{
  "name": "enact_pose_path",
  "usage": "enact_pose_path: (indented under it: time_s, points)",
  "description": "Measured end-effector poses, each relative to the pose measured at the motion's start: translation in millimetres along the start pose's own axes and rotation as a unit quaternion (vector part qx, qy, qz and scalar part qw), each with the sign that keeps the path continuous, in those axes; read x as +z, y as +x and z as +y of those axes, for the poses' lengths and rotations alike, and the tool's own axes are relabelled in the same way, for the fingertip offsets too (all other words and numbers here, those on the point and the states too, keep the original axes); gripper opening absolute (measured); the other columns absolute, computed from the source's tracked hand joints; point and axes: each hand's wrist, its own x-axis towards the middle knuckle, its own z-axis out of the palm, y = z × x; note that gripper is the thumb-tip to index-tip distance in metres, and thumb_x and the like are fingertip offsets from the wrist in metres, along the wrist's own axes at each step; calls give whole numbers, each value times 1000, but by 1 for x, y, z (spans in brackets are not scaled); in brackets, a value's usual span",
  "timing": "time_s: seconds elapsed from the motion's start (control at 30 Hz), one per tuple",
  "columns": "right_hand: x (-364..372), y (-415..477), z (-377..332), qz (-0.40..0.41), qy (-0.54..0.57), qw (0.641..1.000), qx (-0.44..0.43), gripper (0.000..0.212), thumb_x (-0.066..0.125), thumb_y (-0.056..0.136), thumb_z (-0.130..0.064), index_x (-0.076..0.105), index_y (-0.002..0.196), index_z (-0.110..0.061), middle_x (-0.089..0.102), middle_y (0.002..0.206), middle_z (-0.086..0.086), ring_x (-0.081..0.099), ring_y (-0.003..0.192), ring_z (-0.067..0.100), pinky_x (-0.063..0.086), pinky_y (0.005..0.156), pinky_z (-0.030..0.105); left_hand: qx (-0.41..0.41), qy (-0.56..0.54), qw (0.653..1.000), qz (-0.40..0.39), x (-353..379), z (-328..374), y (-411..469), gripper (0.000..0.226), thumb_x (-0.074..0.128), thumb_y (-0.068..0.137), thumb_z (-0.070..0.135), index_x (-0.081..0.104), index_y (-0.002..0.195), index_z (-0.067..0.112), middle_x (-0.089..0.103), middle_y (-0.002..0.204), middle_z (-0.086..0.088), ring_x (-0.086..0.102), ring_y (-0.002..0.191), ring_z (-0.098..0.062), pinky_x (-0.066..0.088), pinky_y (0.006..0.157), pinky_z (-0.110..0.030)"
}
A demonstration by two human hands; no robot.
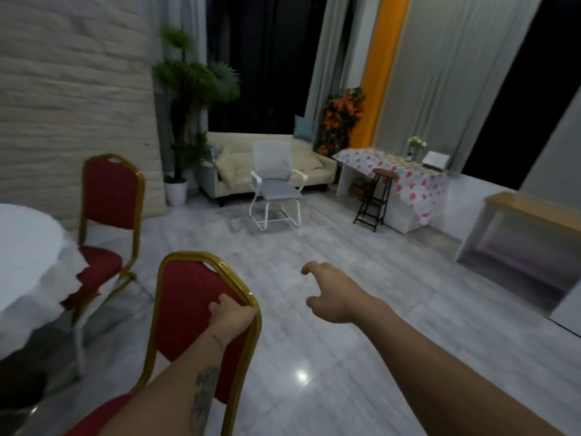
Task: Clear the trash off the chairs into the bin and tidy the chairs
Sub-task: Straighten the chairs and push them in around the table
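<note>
A red banquet chair with a gold frame (188, 287) stands right in front of me, its back toward me. My left hand (231, 319) grips the right side of its backrest frame. My right hand (333, 294) hovers over the bare floor to the right of the chair, fingers loosely curled, holding nothing. A second red and gold chair (108, 196) stands further left, its seat partly under the white tablecloth. No trash or bin is visible.
A round table with a white cloth (28, 256) fills the left edge. Across the tiled floor stand a white office chair (273, 187), a cream sofa (239, 165), a potted plant (179, 127), a stool (377, 196) by a heart-patterned table (408, 171), and a wooden bench (528, 234) at right.
</note>
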Motion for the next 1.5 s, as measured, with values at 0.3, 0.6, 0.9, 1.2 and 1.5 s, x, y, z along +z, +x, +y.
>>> enact_pose_path:
  time_s: [0.3, 0.6, 0.9, 1.2, 1.5]
  points:
    - [7, 110, 4, -54, -54, 988, -136, 65, 61, 85, -18, 35, 143, -29, 42, 144, 6, 46, 124, 30, 49, 92, 41, -62, -82, 994, 47, 51, 18, 56, 110, 65, 86, 44, -13, 154, 8, 6, 161, -24, 20, 146, -41, 27, 116, -46]
    - [35, 215, -17, -139, -78, 949, -273, 68, 59, 84, -16, 32, 146, -31, 40, 145, 6, 43, 127, 31, 46, 93, 41, -93, -62, 981, 156, 74, 16, 79, 112, 66, 76, 35, -10, 155, 12, 25, 156, -22, 38, 137, -39, 35, 109, -43]
    - [74, 266, -25, -204, -175, 853, -448, 89, 60, 83, -12, 16, 157, -33, 32, 151, 14, 34, 135, 37, 45, 102, 47, -147, -44, 977, 146, 78, 32, 69, 124, 72, 64, 39, -10, 156, 21, 38, 154, -6, 41, 137, -26, 41, 110, -36]
    - [82, 288, 3, -102, -271, 739, -609, 62, 65, 78, -33, 42, 135, -24, 39, 149, 13, 18, 147, 38, 23, 114, 60, -174, -60, 978, 100, 116, 49, 43, 107, 73, 73, 24, 4, 153, 44, 45, 142, -3, 52, 115, -22, 48, 93, -34]
    - [78, 286, 19, -121, -231, 722, -641, 29, 52, 68, -46, 44, 88, -26, 55, 88, 0, 49, 95, 25, 33, 73, 35, -211, -27, 976, 50, 114, 48, 32, 102, 69, 66, 26, 10, 138, 67, 51, 125, 2, 56, 104, -23, 47, 76, -32]
